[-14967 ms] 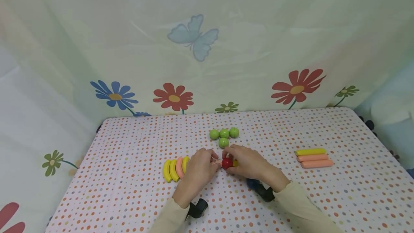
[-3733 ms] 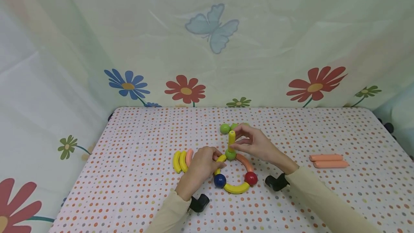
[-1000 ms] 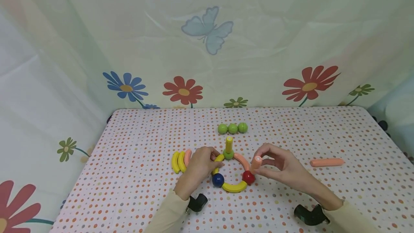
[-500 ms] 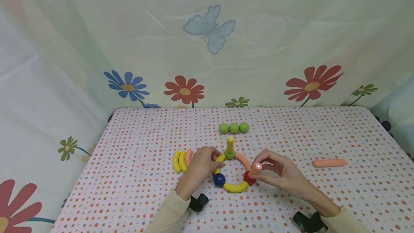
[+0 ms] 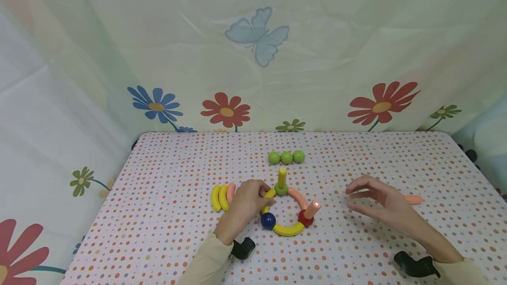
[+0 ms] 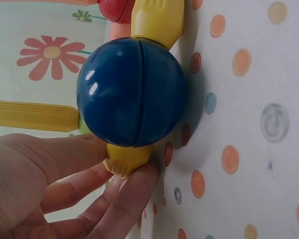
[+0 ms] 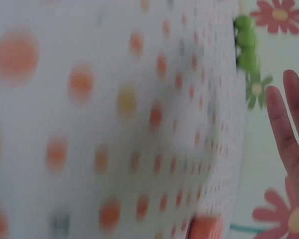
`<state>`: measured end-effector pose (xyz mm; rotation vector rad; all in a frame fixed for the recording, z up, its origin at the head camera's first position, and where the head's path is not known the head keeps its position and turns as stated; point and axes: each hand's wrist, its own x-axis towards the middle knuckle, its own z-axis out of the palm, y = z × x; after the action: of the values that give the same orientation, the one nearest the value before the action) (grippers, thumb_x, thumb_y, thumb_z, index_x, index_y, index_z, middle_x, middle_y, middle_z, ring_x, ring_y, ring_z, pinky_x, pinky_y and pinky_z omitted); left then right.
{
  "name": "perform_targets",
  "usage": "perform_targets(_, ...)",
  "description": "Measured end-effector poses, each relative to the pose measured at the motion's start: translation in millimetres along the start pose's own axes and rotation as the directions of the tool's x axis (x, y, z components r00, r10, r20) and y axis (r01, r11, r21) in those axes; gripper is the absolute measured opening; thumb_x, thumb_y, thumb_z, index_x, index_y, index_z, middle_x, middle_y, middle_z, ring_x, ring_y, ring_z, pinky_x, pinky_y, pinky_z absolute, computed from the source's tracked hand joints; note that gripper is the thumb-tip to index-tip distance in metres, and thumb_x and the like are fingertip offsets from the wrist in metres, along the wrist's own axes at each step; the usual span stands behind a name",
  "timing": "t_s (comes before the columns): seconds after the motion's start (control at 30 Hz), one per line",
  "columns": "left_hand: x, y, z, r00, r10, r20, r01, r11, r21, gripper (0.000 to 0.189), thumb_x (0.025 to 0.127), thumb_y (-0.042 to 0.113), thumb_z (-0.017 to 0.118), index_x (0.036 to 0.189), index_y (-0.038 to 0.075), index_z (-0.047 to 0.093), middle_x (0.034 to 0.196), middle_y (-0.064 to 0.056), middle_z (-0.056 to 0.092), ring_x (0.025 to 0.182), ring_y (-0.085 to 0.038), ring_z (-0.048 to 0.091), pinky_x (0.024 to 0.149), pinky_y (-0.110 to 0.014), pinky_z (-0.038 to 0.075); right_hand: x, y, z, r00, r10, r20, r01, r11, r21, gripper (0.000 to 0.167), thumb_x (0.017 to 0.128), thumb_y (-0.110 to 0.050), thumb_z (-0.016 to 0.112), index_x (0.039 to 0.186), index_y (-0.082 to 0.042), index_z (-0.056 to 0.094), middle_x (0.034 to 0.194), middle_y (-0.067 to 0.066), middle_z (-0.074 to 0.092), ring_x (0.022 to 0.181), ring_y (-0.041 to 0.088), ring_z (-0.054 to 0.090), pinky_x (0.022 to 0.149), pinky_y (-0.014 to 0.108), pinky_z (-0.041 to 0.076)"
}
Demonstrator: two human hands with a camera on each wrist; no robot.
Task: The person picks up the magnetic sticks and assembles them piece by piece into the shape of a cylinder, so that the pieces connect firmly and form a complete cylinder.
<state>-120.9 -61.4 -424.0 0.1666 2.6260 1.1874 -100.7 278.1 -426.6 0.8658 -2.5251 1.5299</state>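
Note:
My left hand (image 5: 246,200) pinches a yellow curved rod (image 5: 266,208) on the left side of a ring of curved rods and balls. In the left wrist view that rod's end meets the blue ball (image 6: 132,92), thumb and fingers around it. A yellow straight rod (image 5: 282,177) stands on the green ball (image 5: 281,189) at the back of the ring. From the red ball (image 5: 305,219) rises a pink straight rod (image 5: 313,209), leaning right. My right hand (image 5: 386,206) hovers right of the ring with fingers parted, holding nothing. It partly hides a lying pink rod (image 5: 413,199).
Behind the ring, 3 green balls (image 5: 286,157) sit in a row. Left of my left hand lie two yellow curved rods (image 5: 215,198) and a pink curved rod (image 5: 231,192). Dotted cloth covers the table (image 5: 166,241); a printed curtain (image 5: 317,56) hangs behind it.
Over the last second my right hand set the pink straight rod on the red ball, let go and moved right. The left hand kept its place. Earlier, the yellow rod went onto the green ball.

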Motion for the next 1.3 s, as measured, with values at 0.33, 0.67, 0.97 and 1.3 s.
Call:
perform_targets(0.33,-1.1,-0.7,0.6,1.0,-0.021,0.004,0.021,1.0,-0.006,0.025,0.088,0.01,0.086,0.108,-0.002,0.076,0.08,0.0,0.06,0.065,-0.011,0.052,0.055,-0.02,0.04,-32.8,33.2,-53.3,0.983,0.137,-0.12,-0.168,0.935,-0.312,0.04,0.077,0.008,0.088,0.111,-0.006,0.072,0.107,-0.018,0.064,0.1,-0.011,0.055,0.084,0.014,0.049)
perform_targets(0.67,-1.7,-1.5,0.3,0.999,-0.031,0.006,0.031,0.999,-0.01,0.025,0.088,0.009,0.085,0.108,-0.002,0.075,0.083,-0.001,0.062,0.068,-0.012,0.054,0.058,-0.021,0.042,-50.3,53.1,-81.4,0.968,0.218,-0.126,-0.251,0.809,-0.531,0.04,0.069,0.002,0.094,0.104,-0.004,0.077,0.096,-0.005,0.065,0.087,-0.012,0.045,0.067,0.013,0.042)
perform_targets(0.97,-1.0,-0.1,0.6,0.999,-0.04,0.005,0.04,0.999,-0.005,0.025,0.088,0.01,0.086,0.108,-0.002,0.075,0.083,-0.001,0.061,0.069,-0.013,0.054,0.059,-0.022,0.042,-50.7,60.0,-82.3,0.985,0.145,-0.097,-0.174,0.788,-0.591,0.041,0.066,0.003,0.095,0.102,-0.006,0.078,0.095,-0.008,0.067,0.088,-0.015,0.046,0.07,0.008,0.04)
perform_targets(1.3,-1.5,2.1,-1.1,0.999,-0.034,0.011,0.035,0.999,-0.036,0.026,0.088,0.008,0.085,0.109,-0.003,0.075,0.082,-0.002,0.061,0.064,-0.012,0.052,0.055,-0.02,0.041,-30.0,52.2,-82.7,0.971,0.233,0.044,-0.167,0.805,-0.57,0.032,0.073,0.011,0.088,0.102,0.001,0.075,0.091,-0.001,0.066,0.075,-0.004,0.055,0.061,0.022,0.053)
